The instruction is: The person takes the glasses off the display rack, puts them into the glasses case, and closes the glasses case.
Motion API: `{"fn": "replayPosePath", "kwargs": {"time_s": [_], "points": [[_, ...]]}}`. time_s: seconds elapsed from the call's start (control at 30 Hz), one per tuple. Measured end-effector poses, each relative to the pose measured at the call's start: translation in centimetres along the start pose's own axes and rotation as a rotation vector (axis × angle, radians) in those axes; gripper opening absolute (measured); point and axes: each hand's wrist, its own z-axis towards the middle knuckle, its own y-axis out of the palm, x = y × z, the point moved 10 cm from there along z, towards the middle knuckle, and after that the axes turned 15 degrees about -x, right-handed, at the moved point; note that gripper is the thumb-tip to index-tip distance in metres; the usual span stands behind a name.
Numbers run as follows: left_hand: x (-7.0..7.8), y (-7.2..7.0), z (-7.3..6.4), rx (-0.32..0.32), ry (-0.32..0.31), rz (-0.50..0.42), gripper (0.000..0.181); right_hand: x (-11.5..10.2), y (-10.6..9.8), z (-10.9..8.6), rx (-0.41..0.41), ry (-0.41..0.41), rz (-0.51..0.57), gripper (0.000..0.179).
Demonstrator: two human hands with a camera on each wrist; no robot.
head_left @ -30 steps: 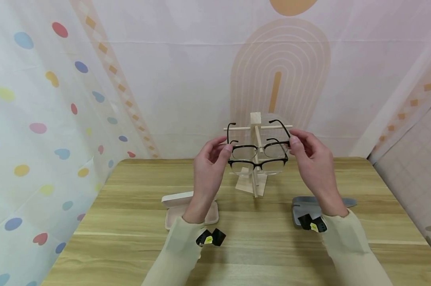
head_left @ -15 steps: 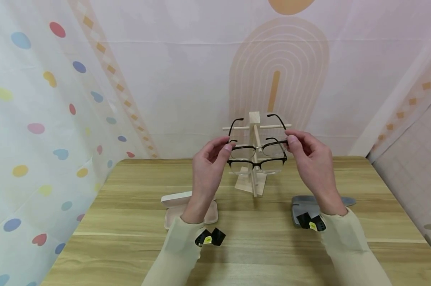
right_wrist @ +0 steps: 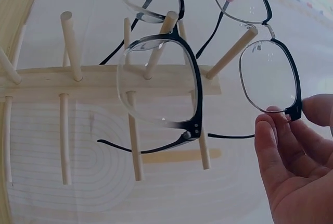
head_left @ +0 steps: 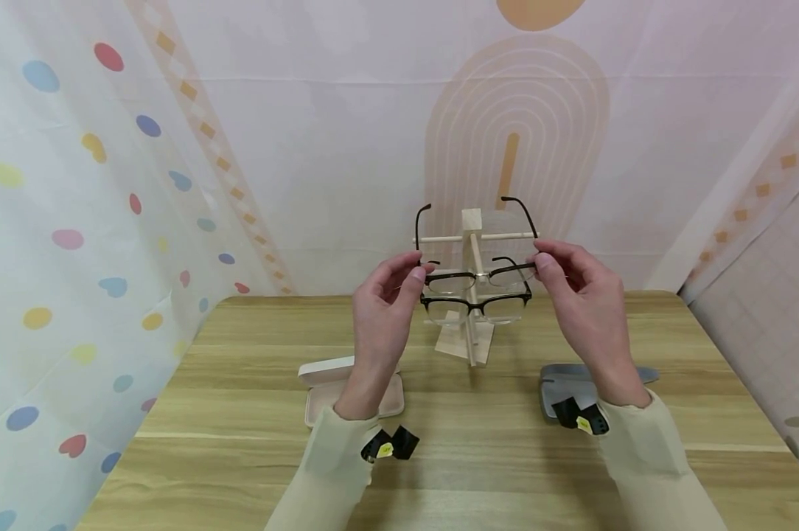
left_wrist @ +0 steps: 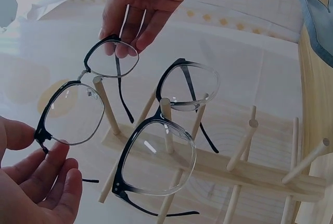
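Both hands hold a pair of half-rim eyeglasses point(head_left: 449, 276) with black upper rims and thin metal lower rims. My left hand point(head_left: 382, 317) pinches the left hinge corner between thumb and fingers. At the opposite corner my right hand point(head_left: 588, 317) grips in the same way. The temples are unfolded and point back toward the wooden stand point(head_left: 472, 221). In the left wrist view the metal bridge point(left_wrist: 82, 75) is close beside the end of the top peg point(left_wrist: 99, 83). Below, a second pair of eyeglasses point(head_left: 477, 305), black fading to clear, hangs on a lower peg with its temples unfolded.
An open white eyeglass case point(head_left: 320, 404) lies on the wooden table point(head_left: 479, 457), partly behind the left wrist. On the right, an open grey case point(head_left: 553, 391) is partly covered by the right forearm. Several pegs point(left_wrist: 242, 143) stick out from the stand. A patterned curtain point(head_left: 333, 162) hangs behind.
The held eyeglasses' temples first swung inward, then spread apart again, and their tips now sit higher. Both hands shifted only slightly. The lower pair stays on its peg.
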Motion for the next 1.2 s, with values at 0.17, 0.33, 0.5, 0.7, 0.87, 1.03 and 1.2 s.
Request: {"fn": "replayPosePath", "kwargs": {"time_s": [0.17, 0.33, 0.5, 0.7, 0.87, 1.03, 1.2], "points": [[0.6, 0.1, -0.3, -0.004, 0.014, -0.007, 0.025, -0.5, -0.2, -0.5, 0.007, -0.003, 0.021, 0.028], [1.1, 0.1, -0.8, -0.011, 0.028, -0.009, 0.025, -1.2, -0.3, -1.0, 0.014, -0.020, 0.015, 0.026], [1.9, 0.2, -1.4, -0.019, 0.055, 0.001, 0.025, -1.8, -0.5, -1.7, 0.026, -0.047, 0.014, 0.024], [2.1, 0.2, -2.1, -0.025, 0.061, 0.021, 0.025, -2.5, -0.7, -2.5, 0.043, -0.082, 0.000, 0.021], [2.4, 0.2, -2.7, -0.031, 0.078, 0.057, 0.024, -2.8, -0.8, -3.1, 0.052, -0.085, -0.005, 0.021], [2.7, 0.3, -3.2, -0.041, 0.098, 0.067, 0.023, -2.9, -0.9, -3.6, 0.055, -0.078, -0.032, 0.022], [2.9, 0.4, -3.8, -0.060, 0.115, 0.087, 0.022, -3.1, -0.9, -4.1, 0.048, -0.094, -0.009, 0.022]]}}
